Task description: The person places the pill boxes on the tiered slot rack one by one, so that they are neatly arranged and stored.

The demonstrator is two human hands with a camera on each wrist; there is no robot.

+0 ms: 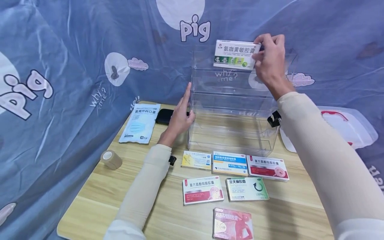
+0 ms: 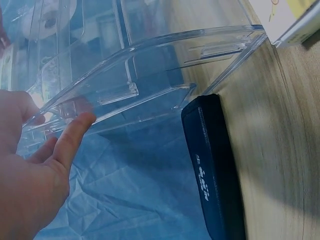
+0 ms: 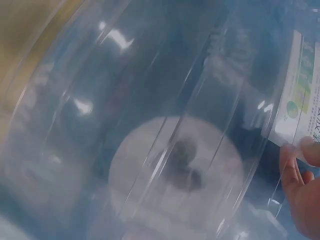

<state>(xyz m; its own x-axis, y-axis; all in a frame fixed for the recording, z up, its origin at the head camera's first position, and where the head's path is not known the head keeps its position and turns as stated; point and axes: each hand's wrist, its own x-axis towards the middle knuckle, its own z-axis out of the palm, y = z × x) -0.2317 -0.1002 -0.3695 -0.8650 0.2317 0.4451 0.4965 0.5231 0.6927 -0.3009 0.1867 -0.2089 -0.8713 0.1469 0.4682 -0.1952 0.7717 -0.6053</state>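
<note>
My right hand (image 1: 271, 60) pinches the right end of a white and green medicine box (image 1: 235, 55), held upright at the top level of a clear plastic tiered rack (image 1: 232, 94). At the edge of the right wrist view, thumb and fingers grip a corner of that box (image 3: 300, 95). My left hand (image 1: 180, 116) rests against the rack's left side with its fingers extended. In the left wrist view, the fingers of the left hand (image 2: 42, 170) lie along the rack's curved side edge (image 2: 150, 42).
Several medicine boxes, among them a blue and white box (image 1: 229, 163) and a red box (image 1: 233, 224), lie before the rack. A mask packet (image 1: 140, 123), a black case (image 1: 165, 116) and a tape roll (image 1: 111, 160) are left. A clear bin (image 1: 360, 130) stands right.
</note>
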